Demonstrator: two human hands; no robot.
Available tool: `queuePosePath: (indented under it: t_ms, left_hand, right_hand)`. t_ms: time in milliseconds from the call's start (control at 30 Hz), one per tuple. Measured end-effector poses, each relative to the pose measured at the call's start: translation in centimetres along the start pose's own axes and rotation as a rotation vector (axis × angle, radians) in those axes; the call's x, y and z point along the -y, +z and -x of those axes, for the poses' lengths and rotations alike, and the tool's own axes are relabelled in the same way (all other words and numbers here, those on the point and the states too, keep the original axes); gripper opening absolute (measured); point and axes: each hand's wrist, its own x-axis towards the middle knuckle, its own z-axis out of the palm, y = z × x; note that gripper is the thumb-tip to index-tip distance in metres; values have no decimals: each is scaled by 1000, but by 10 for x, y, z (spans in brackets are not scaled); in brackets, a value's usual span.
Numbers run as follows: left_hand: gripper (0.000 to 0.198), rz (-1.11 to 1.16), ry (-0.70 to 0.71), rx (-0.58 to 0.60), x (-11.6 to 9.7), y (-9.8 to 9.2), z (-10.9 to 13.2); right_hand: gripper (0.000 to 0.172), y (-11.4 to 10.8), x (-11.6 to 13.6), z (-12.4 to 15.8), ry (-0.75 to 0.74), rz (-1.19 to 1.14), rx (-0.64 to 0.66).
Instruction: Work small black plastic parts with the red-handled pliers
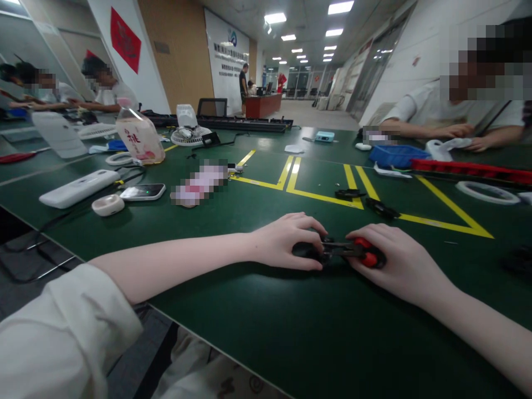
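Observation:
Low over the green table (266, 327), my right hand (394, 257) is closed around pliers (368, 254) with red and black handles. The dark jaws of the pliers point left, to a small black part (308, 250) held in the curled fingers of my left hand (291, 239). Jaws and part meet between the two hands; whether the jaws grip it cannot be made out. Just beyond my hands lie two black pieces, one (349, 193) by the yellow tape and another (381, 209) nearer my right hand.
Yellow tape (324, 199) marks bays on the table. To the left are a phone (143, 192), a white earbud case (108, 205), a long white device (78, 188) and a drink bottle (139, 133). At the right are a blue basket (394, 157), a tape roll (486, 192) and a seated person (453, 119).

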Motion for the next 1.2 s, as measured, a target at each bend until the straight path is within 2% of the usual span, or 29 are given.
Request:
queuePosePath:
  t_ms: [167, 300, 367, 467, 567, 633, 933, 1200]
  left_hand:
    - [20, 29, -25, 10, -3, -2, 0]
    - [23, 26, -65, 19, -8, -3, 0]
    - [32, 36, -86, 6, -9, -3, 0]
    - [56, 49, -122, 6, -8, -1, 0]
    - [75, 75, -184, 76, -8, 1, 0]
    - [81, 98, -214, 104, -9, 1, 0]
    - [65, 60, -176, 71, -11, 0, 1]
    - [62, 34, -150, 73, -10, 0, 1]
  right_hand:
    - [25, -2, 6, -2, -16, 3, -11]
    - [26, 0, 7, -1, -16, 4, -36]
    - [26, -1, 8, -1, -5, 1, -36]
    - [24, -4, 12, -2, 10, 5, -31]
    - [23, -8, 17, -4, 15, 17, -9]
    - [23, -9, 19, -4, 8, 35, 3]
    - [26, -9, 22, -3, -105, 126, -21]
    - [21, -9, 25, -5, -93, 136, 9]
